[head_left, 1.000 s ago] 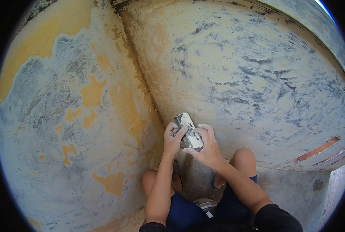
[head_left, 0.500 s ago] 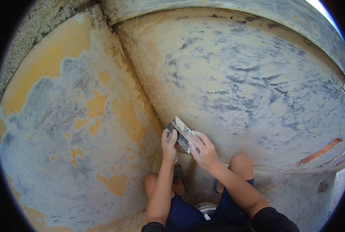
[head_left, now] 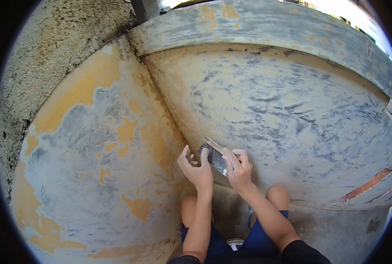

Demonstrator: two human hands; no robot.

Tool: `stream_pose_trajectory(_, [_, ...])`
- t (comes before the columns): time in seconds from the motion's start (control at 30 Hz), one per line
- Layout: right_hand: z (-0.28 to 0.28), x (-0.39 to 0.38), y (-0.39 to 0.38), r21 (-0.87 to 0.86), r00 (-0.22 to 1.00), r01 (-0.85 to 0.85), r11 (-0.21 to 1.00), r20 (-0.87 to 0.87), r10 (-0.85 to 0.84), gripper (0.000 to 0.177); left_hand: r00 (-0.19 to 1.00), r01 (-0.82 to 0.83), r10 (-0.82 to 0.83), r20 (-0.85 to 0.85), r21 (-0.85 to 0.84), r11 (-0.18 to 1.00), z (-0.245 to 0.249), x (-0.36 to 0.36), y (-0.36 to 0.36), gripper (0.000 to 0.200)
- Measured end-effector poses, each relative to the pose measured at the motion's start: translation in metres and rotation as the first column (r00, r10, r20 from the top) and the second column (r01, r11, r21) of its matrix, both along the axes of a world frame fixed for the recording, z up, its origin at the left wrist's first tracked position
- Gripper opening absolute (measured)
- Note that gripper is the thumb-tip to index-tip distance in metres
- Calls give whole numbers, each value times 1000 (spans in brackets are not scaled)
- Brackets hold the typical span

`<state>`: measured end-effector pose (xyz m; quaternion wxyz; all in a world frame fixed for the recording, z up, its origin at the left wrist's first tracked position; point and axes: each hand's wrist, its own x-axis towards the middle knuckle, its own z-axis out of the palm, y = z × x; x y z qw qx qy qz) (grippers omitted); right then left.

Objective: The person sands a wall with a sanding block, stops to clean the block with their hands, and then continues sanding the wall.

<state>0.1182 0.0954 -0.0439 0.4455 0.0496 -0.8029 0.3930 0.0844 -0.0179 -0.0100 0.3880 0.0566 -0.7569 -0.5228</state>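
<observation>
My right hand (head_left: pixel 239 170) grips a dusty sanding block (head_left: pixel 214 145), a narrow, pale-edged piece tilted up to the left. Dark sandpaper (head_left: pixel 216 163) shows below the block, between my two hands. My left hand (head_left: pixel 197 172) is open beside it, fingers spread and curved. Its thumb overlaps the left end of the sandpaper. White dust coats the fingers of both hands. Behind them is a sanded panel (head_left: pixel 266 101) with dark streaks, and to the left a second panel (head_left: pixel 79 154) with yellow and grey patches.
The panels meet at a rough inner corner (head_left: pixel 163 97). A grey ledge (head_left: pixel 257 26) runs above the right panel, and a rough concrete wall (head_left: pixel 59 48) stands at upper left. My bent knees (head_left: pixel 277 196) are just below my hands, over a concrete floor (head_left: pixel 319 229).
My left hand's fingers have opened away from the sandpaper. The block has turned more edge-on in my right hand. The view has tilted up, showing more of the ledge and wall.
</observation>
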Motion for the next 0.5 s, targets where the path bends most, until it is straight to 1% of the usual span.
stream_pose_trajectory(0.03, [7, -2, 1, 3, 1000, -2, 1000, -6, 2, 39, 998, 42, -45, -52, -54, 998, 9, 5, -3, 46])
stream_pose_trajectory(0.07, [18, -7, 4, 86, 989, 58, 995, -143, -46, 40, 997, 41, -44, -58, -50, 998, 16, 5, -1, 46])
stream_pose_trajectory(0.1, [28, -10, 6, 160, 957, 128, 979, -279, -80, 42, 978, 204, -208, 16, 133, 970, 24, 3, 3, 48])
stream_pose_trajectory(0.13, [39, -10, 7, 168, 957, 127, 978, -281, -76, 42, 925, 339, -376, 58, 322, 884, 33, 2, 7, 49])
stream_pose_trajectory(0.17, [52, -11, 7, 225, 941, 164, 960, -328, -84, 43, 913, 347, -403, 54, 413, 842, 55, 5, 16, 48])
stream_pose_trajectory(0.2, [63, -12, 6, 280, 923, 204, 938, -375, -88, 45, 915, 348, -402, 44, 421, 838, 61, -3, 18, 48])
stream_pose_trajectory(0.23, [70, -14, 5, 290, 922, 201, 935, -379, -81, 45, 911, 365, -413, 4, 461, 809, 62, -12, 18, 48])
stream_pose_trajectory(0.3, [82, -19, 1, 262, 941, 168, 950, -331, -74, 41, 907, 382, -415, -72, 554, 740, 72, -23, 20, 46])
stream_pose_trajectory(0.33, [86, -22, 0, 275, 941, 165, 947, -330, -69, 41, 908, 379, -412, -75, 564, 733, 75, -26, 24, 46])
stream_pose_trajectory(0.4, [97, -30, -2, 178, 922, 106, 978, -386, -29, 36, 932, 362, -321, -168, 464, 809, 88, -31, 33, 41])
stream_pose_trajectory(0.43, [102, -34, -2, 191, 922, 102, 976, -386, -21, 36, 938, 347, -300, -173, 486, 802, 94, -31, 38, 37])
stream_pose_trajectory(0.5, [113, -40, 0, 138, 894, 64, 988, -448, 5, 34, 943, 332, -262, -207, 509, 794, 103, -39, 43, 35])
